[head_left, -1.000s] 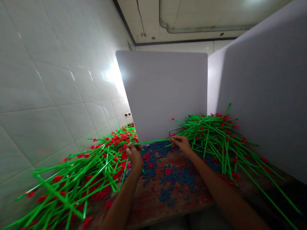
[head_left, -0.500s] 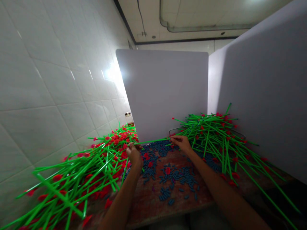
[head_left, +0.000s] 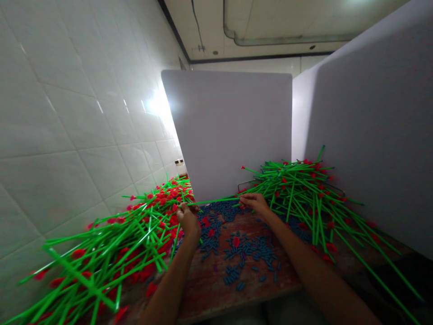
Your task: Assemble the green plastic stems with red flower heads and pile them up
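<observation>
A thin green stick stretches nearly level between my two hands, above the table. My left hand is closed on its left end, close to a red suction-cup-like tip. At the right end, my right hand pinches the stick between thumb and fingertips; whether a small piece is also in that pinch I cannot make out. Below the hands lie many small dark blue cylindrical pieces, with a few red cups among them.
Green sticks with red cups are heaped at the left and in another pile at the right. White panels stand behind and to the right. A small jar is by the tiled wall. The worn table has its edge near me.
The view has shifted very slightly. Both hands keep their hold on the green stick, and the piles look the same.
</observation>
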`<control>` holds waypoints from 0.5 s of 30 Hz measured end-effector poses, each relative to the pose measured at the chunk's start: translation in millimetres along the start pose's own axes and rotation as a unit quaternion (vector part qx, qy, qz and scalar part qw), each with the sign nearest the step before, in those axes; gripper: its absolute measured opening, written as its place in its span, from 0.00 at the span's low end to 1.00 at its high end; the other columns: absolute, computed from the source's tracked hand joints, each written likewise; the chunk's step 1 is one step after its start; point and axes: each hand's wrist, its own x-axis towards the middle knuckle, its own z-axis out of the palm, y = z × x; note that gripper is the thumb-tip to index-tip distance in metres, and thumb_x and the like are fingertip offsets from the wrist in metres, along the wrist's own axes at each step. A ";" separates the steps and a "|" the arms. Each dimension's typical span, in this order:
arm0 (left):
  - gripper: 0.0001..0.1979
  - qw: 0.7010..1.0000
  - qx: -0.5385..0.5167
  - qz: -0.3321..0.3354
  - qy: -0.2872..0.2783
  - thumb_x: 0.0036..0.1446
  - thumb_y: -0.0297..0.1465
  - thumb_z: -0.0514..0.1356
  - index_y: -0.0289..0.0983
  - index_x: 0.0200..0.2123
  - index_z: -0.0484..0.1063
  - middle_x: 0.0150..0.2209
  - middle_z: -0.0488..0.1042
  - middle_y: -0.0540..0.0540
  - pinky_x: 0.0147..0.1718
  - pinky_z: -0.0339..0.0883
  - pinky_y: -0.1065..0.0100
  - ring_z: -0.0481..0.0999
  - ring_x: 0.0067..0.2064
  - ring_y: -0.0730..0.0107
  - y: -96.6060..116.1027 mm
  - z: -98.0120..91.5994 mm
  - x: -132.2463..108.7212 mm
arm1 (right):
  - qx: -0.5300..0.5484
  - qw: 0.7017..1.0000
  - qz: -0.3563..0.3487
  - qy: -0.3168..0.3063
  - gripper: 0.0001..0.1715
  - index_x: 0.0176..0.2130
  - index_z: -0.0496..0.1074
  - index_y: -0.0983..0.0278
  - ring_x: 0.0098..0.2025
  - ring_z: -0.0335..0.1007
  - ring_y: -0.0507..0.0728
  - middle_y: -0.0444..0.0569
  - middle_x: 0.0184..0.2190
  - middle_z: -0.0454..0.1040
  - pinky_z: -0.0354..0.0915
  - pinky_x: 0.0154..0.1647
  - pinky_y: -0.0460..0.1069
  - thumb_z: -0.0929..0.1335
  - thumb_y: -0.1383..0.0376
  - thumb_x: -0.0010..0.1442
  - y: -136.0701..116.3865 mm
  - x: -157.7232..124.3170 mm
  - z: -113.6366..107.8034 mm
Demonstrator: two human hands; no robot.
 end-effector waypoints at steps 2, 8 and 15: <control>0.15 1.000 0.007 0.005 0.001 0.52 0.44 0.55 0.38 0.30 0.57 0.21 0.63 0.57 0.26 0.61 0.71 0.64 0.21 0.79 0.1 -0.3 0.7 | 0.000 1.000 0.013 -0.007 0.21 0.30 0.77 0.67 0.23 0.67 0.51 0.46 0.23 0.75 0.62 0.26 0.46 0.77 0.56 0.37 -0.9 -0.5 0.2; 0.15 1.000 0.021 0.014 -0.004 0.53 0.44 0.54 0.38 0.29 0.57 0.20 0.63 0.56 0.25 0.61 0.71 0.64 0.21 0.78 2.9 -0.5 -0.7 | -0.014 0.999 0.033 -0.022 0.20 0.26 0.76 0.68 0.20 0.64 0.49 0.45 0.20 0.73 0.60 0.24 0.45 0.76 0.55 0.38 -4.0 -1.7 1.5; 0.15 0.998 0.046 0.033 -0.012 0.52 0.44 0.54 0.38 0.28 0.58 0.19 0.63 0.56 0.22 0.60 0.73 0.64 0.20 0.77 5.8 -1.4 -0.6 | -0.043 0.997 0.047 -0.032 0.21 0.26 0.76 0.69 0.20 0.64 0.48 0.46 0.20 0.74 0.59 0.22 0.44 0.76 0.54 0.38 -5.7 -2.7 -0.4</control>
